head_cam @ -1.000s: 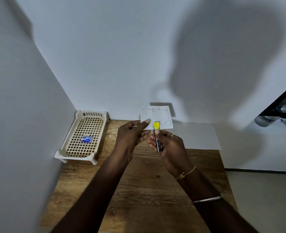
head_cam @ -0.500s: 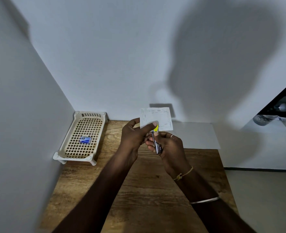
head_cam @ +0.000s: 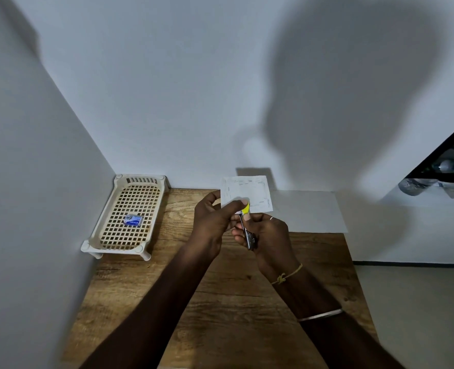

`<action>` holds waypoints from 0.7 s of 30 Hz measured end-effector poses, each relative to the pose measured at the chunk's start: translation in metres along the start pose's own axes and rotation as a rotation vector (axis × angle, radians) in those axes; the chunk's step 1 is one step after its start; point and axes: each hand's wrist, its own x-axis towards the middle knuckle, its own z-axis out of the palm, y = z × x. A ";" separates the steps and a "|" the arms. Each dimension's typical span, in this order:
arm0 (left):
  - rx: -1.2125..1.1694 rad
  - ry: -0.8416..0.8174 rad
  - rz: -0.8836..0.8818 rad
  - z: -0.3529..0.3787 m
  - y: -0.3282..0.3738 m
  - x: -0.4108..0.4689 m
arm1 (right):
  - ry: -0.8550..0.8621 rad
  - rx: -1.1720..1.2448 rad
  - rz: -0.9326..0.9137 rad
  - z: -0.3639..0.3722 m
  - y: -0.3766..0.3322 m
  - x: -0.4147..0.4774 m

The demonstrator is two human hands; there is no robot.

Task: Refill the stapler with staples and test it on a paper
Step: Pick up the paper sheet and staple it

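A small stapler (head_cam: 248, 230) with a yellow tip and metal body is gripped in my right hand (head_cam: 267, 238), held above the wooden table. My left hand (head_cam: 215, 217) pinches the lower left edge of a small white paper (head_cam: 250, 191), which stands upright and carries several staple marks along its border. The stapler's yellow tip sits at the paper's bottom edge, under my left thumb. A blue staple box (head_cam: 132, 219) lies in the cream plastic basket (head_cam: 115, 235) at the far left.
The wooden table (head_cam: 220, 302) fills a corner between two white walls. A white sheet (head_cam: 308, 211) lies flat at the table's back right. Off the right edge are floor and a dark shelf with bottles (head_cam: 444, 169).
My left thumb has shifted right along the paper's lower edge onto the stapler's yellow tip. Both hands and the paper stay in nearly the same place.
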 end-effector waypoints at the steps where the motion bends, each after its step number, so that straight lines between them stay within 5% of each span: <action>1: 0.004 0.008 -0.018 0.000 -0.002 0.000 | 0.012 -0.002 0.013 -0.001 0.001 0.000; 11: 0.006 -0.087 -0.068 -0.004 0.000 0.005 | -0.037 0.010 -0.009 -0.006 -0.010 -0.002; 21: -0.043 0.014 -0.065 -0.005 0.000 0.007 | -0.117 -0.067 -0.101 -0.009 0.000 -0.003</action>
